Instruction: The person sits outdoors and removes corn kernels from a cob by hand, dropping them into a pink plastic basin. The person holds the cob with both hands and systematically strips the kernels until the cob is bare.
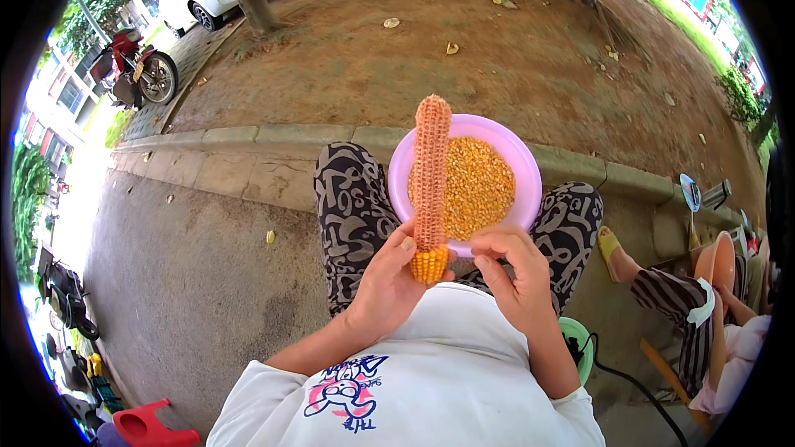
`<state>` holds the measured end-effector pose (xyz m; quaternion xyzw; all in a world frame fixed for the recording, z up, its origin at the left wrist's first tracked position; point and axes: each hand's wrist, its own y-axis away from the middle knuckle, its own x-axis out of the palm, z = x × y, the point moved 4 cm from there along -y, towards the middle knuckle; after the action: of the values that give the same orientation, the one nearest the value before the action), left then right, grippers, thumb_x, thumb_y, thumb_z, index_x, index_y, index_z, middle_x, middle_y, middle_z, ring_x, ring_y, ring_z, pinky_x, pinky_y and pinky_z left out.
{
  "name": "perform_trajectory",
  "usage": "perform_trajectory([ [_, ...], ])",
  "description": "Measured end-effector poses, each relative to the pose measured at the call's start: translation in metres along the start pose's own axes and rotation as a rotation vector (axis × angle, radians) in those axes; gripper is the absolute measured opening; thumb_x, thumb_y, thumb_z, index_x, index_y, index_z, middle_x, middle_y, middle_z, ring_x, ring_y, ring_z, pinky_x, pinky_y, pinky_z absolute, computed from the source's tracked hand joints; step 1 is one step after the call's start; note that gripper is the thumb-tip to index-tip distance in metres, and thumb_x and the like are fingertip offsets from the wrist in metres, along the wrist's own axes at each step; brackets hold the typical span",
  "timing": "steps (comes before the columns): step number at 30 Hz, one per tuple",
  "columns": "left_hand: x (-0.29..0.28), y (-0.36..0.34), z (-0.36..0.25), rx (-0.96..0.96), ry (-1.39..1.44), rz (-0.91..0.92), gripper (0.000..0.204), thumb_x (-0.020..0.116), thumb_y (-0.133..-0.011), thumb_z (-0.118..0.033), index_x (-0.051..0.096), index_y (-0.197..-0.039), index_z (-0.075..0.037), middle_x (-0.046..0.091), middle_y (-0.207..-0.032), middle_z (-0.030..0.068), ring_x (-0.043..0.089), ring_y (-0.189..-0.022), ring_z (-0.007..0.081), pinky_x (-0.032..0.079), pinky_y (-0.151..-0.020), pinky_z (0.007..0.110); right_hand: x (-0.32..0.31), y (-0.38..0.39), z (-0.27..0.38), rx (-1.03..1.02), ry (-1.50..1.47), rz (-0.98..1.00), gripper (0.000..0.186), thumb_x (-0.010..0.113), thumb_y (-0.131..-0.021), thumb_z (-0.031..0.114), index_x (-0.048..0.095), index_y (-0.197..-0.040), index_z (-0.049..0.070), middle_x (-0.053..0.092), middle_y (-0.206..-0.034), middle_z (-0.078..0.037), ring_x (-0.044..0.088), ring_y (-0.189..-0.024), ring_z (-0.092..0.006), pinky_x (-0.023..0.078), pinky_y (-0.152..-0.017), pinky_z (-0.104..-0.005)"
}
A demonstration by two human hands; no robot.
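My left hand [392, 273] is closed around the lower part of a corn cob [431, 174], which points away from me. Most of the cob is bare and reddish; yellow kernels [429, 266] cover only its near end. My right hand [515, 269] hovers just right of that end, fingers curled with the thumb and forefinger apart; I see nothing between them. Beyond both hands, between my knees, is a pink-lilac basin [523, 157] holding a heap of loose corn kernels [480, 186]. The cob hides part of the basin's left side.
A concrete curb [273, 136] runs behind the basin, with brown soil and tree trunks past it. At right sits another person in striped trousers [691, 314] with an orange basin [717, 261]. A green bucket [577, 339] and black cable [638, 381] lie by my right side; a red stool [153, 426] stands lower left.
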<state>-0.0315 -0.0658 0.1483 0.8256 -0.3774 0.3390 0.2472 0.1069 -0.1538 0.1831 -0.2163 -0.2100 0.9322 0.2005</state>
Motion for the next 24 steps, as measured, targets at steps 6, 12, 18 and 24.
perform_trajectory([
  [6,0.017,0.004,-0.005,-0.037,-0.006,0.145,0.039,0.038,-0.096,-0.035,0.041,-0.122,-0.006,0.051,-0.115,0.0061,0.052,-0.101,0.0184,0.044,-0.079,0.036,0.005,-0.002,0.01,0.018,-0.09,0.005,0.021,0.06,-0.082,-0.002,0.057,-0.103,-0.001,0.054,-0.105,-0.012,0.06,-0.082,-0.0191,0.051,-0.069,-0.027],
  [12,0.022,0.01,-0.001,-0.001,-0.119,0.147,0.038,0.043,-0.096,-0.033,0.04,-0.125,-0.008,0.051,-0.115,0.0042,0.05,-0.1,0.0139,0.043,-0.079,0.033,0.006,0.0,0.015,0.001,-0.08,0.024,0.02,0.062,-0.081,-0.001,0.057,-0.1,-0.001,0.056,-0.1,-0.012,0.062,-0.078,-0.0194,0.052,-0.066,-0.0276],
  [18,0.025,0.012,-0.005,0.069,-0.225,0.152,0.047,0.044,-0.095,-0.037,0.033,-0.13,-0.008,0.051,-0.116,0.0047,0.05,-0.1,0.0138,0.043,-0.079,0.033,0.003,-0.002,0.02,-0.014,-0.05,0.033,0.015,0.065,-0.08,0.001,0.057,-0.093,-0.001,0.058,-0.094,-0.011,0.062,-0.073,-0.0198,0.052,-0.063,-0.0274],
  [24,0.023,0.016,-0.001,0.074,-0.209,0.161,0.047,0.042,-0.096,-0.038,0.033,-0.129,-0.006,0.051,-0.115,0.0058,0.051,-0.099,0.0141,0.043,-0.078,0.033,0.004,-0.001,0.02,-0.047,0.024,0.053,0.012,0.065,-0.079,0.002,0.058,-0.089,0.0,0.058,-0.094,-0.011,0.061,-0.076,-0.0215,0.05,-0.064,-0.0286],
])
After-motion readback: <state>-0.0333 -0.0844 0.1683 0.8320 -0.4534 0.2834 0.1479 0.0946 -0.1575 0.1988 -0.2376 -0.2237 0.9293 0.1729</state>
